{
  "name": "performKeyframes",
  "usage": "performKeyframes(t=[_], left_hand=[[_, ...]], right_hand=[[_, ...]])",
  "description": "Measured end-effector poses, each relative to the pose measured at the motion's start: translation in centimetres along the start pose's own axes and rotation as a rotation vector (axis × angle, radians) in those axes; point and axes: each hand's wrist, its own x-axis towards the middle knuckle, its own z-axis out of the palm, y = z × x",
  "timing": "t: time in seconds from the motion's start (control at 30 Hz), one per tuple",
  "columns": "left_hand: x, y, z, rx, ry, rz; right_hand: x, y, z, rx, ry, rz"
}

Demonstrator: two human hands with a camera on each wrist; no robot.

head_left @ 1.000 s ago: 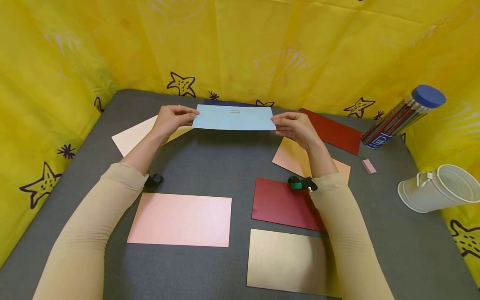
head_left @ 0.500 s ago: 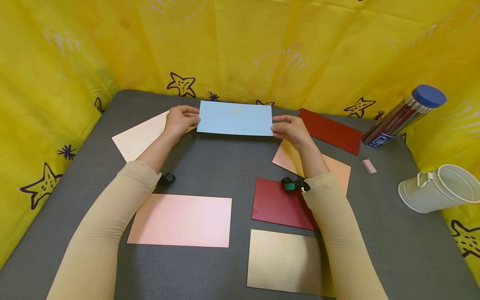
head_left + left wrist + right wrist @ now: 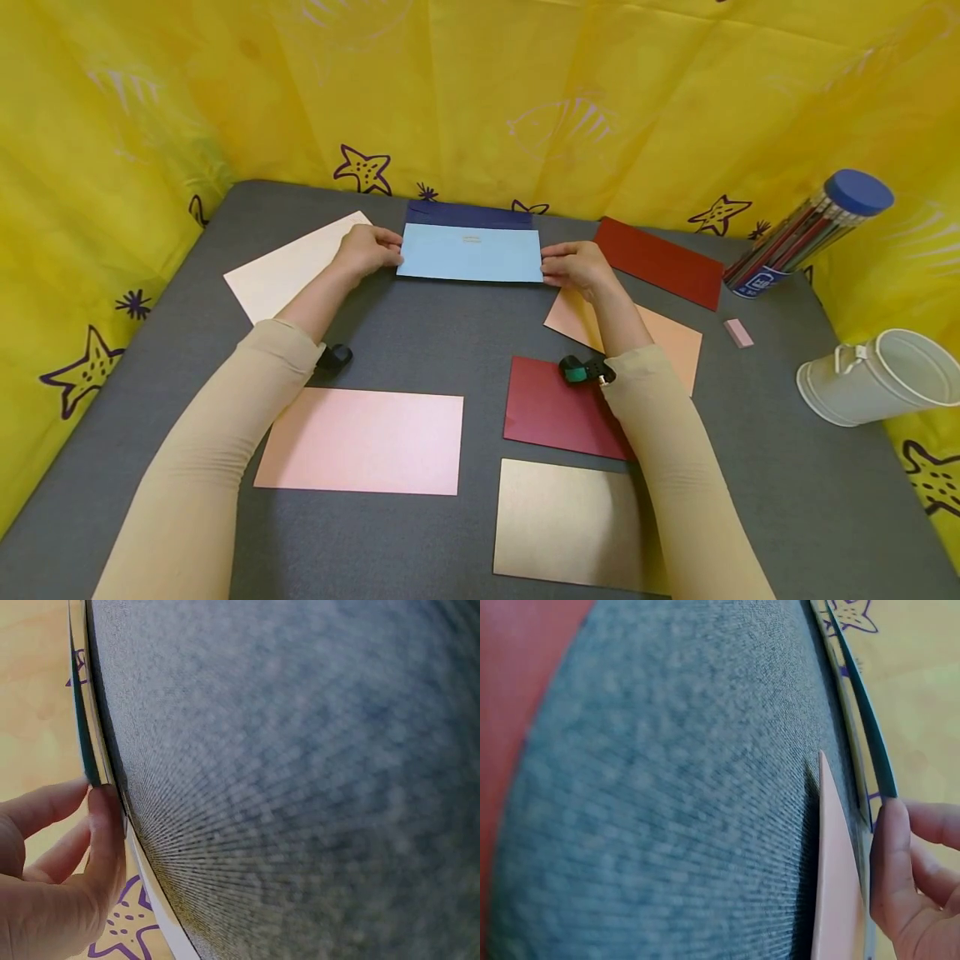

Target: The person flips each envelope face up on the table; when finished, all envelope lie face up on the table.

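A light blue rectangular card [image 3: 469, 255] with small gold print near its far edge is held level between both hands. My left hand [image 3: 367, 250] pinches its left end between thumb and fingers, while my right hand [image 3: 577, 265] pinches the right end. In the left wrist view the card [image 3: 84, 735] shows edge-on, a little off the grey tabletop. The right wrist view likewise shows the card [image 3: 871, 727] slightly raised and bowed. Behind it lies a dark blue rectangular piece [image 3: 468, 215], partly covered by the light blue card.
Other flat rectangles lie around: white [image 3: 296, 265], pink [image 3: 367, 442], peach [image 3: 663, 333], dark red [image 3: 551, 408], gold [image 3: 562, 521] and red [image 3: 663, 262]. At right stand a pencil tub [image 3: 806, 233], a pink eraser [image 3: 738, 332] and a white mug [image 3: 855, 383]. Yellow cloth [image 3: 480, 100] surrounds the table.
Both hands have lowered the light blue card and brought it a little nearer. Its tilt has changed, and the dark blue piece behind it shows again.
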Motion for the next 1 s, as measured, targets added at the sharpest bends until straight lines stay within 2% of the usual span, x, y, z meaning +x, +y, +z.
performKeyframes(t=[0.2, 0.37, 0.6, 1.0], left_hand=[[0.07, -0.02, 0.15, 0.052, -0.050, 0.011], [0.04, -0.02, 0.25, 0.061, -0.032, 0.017], [-0.02, 0.23, 0.18, 0.056, -0.046, -0.005], [-0.17, 0.37, 0.18, 0.062, -0.031, -0.007]], right_hand=[[0.06, -0.10, 0.07, -0.019, -0.013, 0.030], [0.17, -0.15, 0.05, -0.002, -0.021, 0.041], [-0.06, -0.18, 0.18, 0.000, -0.020, 0.036], [-0.28, -0.08, 0.31, -0.015, -0.025, 0.025]])
